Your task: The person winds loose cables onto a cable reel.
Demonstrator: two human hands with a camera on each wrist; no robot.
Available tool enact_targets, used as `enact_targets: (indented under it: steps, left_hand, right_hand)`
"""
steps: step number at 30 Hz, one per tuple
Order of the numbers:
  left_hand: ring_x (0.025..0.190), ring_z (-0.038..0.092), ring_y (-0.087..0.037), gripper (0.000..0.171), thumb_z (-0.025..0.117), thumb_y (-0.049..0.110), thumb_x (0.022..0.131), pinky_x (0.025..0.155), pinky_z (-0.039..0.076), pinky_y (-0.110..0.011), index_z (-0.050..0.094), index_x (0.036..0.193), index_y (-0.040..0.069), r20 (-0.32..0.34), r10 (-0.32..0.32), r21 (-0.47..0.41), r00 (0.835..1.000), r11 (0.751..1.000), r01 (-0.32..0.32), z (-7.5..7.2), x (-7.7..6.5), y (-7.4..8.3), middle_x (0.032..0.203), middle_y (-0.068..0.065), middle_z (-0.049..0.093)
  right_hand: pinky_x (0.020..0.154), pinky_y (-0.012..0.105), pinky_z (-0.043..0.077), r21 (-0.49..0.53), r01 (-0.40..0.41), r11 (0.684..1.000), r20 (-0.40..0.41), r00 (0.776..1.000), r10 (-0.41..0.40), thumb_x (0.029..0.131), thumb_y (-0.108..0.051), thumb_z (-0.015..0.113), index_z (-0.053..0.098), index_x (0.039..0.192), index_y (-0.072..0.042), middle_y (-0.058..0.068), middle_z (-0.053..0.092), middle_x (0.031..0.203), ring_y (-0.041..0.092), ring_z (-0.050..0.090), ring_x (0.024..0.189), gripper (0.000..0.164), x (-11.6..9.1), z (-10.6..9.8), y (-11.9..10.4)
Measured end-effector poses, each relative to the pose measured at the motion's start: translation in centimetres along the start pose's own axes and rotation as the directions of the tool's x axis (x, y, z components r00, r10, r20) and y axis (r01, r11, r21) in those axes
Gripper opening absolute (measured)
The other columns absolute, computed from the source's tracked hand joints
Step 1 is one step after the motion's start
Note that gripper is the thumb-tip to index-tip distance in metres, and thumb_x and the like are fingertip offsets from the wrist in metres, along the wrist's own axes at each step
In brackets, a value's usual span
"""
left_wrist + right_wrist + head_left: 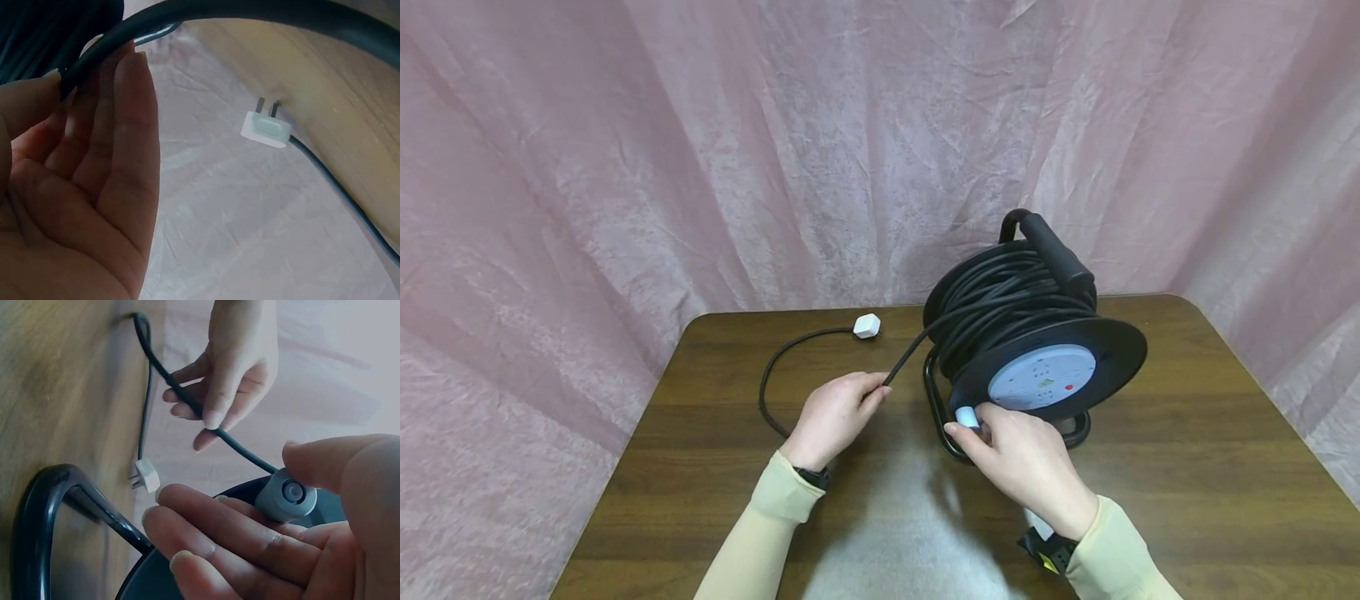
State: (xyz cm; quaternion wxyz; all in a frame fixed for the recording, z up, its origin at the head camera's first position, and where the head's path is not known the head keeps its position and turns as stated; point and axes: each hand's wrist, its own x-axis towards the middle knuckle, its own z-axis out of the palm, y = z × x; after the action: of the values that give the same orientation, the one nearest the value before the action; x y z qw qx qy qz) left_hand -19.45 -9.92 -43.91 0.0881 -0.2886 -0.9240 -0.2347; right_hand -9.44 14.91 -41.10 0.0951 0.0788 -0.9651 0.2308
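A black cable reel stands on the right part of the table, wound with many turns of black cable. My left hand pinches the cable between thumb and fingers, on the stretch that runs off the reel. In the left wrist view, the cable arches away above the palm. My right hand holds the reel's pale grey winding knob between thumb and fingers, at the lower left of the reel's front disc. A white plug on the cable's free end lies near the table's back edge.
The reel's black tube frame rests on the wooden table, with a padded carrying handle on top. A light blue socket panel fills the disc's middle. Behind the table hangs a pink curtain.
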Motion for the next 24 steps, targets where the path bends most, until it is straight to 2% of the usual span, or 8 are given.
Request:
enact_targets:
  steps: [7,12,17,20,24]
  left_hand:
    - [0.091,0.064,-0.004,0.025,0.061,0.031,0.1,0.074,0.054,-0.033,0.073,0.12,0.02,0.012,0.009,-0.015,1.0,1.0,-0.009,0.04,0.02,-0.06,0.102,0.01,0.07]
    - [0.092,0.064,-0.004,0.023,0.062,0.032,0.099,0.075,0.054,-0.033,0.074,0.115,0.02,0.04,0.014,-0.013,0.999,1.0,-0.013,0.04,-0.05,-0.07,0.103,0.01,0.071]
    - [0.094,0.064,-0.004,0.023,0.062,0.035,0.099,0.079,0.054,-0.033,0.075,0.111,0.021,0.05,0.033,-0.052,0.998,0.998,-0.031,0.07,-0.01,0.01,0.104,0.011,0.071]
    - [0.082,0.062,-0.003,0.02,0.063,0.034,0.099,0.074,0.052,-0.031,0.076,0.105,0.021,0.079,0.07,-0.065,0.994,0.996,-0.065,0.2,0.01,0.0,0.095,0.013,0.069]
    - [0.067,0.052,-0.004,0.013,0.065,0.027,0.097,0.064,0.048,-0.028,0.074,0.091,0.019,0.17,0.116,-0.051,0.979,0.993,-0.109,0.63,-0.18,-0.16,0.077,0.014,0.061]
  right_hand:
    - [0.042,0.028,0.03,0.013,0.047,0.999,-0.057,0.997,-0.047,0.095,-0.062,0.053,0.043,0.066,-0.025,-0.013,0.035,0.055,0.005,0.036,0.047,0.048,0.2,0.04,0.15]
    - [0.042,0.027,0.031,0.052,0.038,0.998,-0.067,0.997,-0.035,0.094,-0.064,0.053,0.046,0.069,-0.025,-0.014,0.036,0.056,0.005,0.037,0.048,0.047,0.21,-0.07,0.09]
    - [0.046,0.028,0.036,0.092,0.018,0.996,-0.097,0.995,-0.009,0.092,-0.064,0.056,0.055,0.078,-0.027,-0.015,0.043,0.059,0.005,0.043,0.052,0.04,0.14,-0.07,-0.03]
    - [0.048,0.028,0.038,0.107,0.01,0.994,-0.112,0.994,0.002,0.092,-0.063,0.058,0.059,0.083,-0.027,-0.017,0.047,0.061,0.005,0.046,0.055,0.037,0.09,-0.11,-0.08]
    - [0.051,0.029,0.04,0.129,0.005,0.992,-0.121,0.993,0.011,0.092,-0.061,0.059,0.061,0.087,-0.027,-0.019,0.053,0.066,0.004,0.048,0.057,0.035,0.02,-0.21,-0.15]
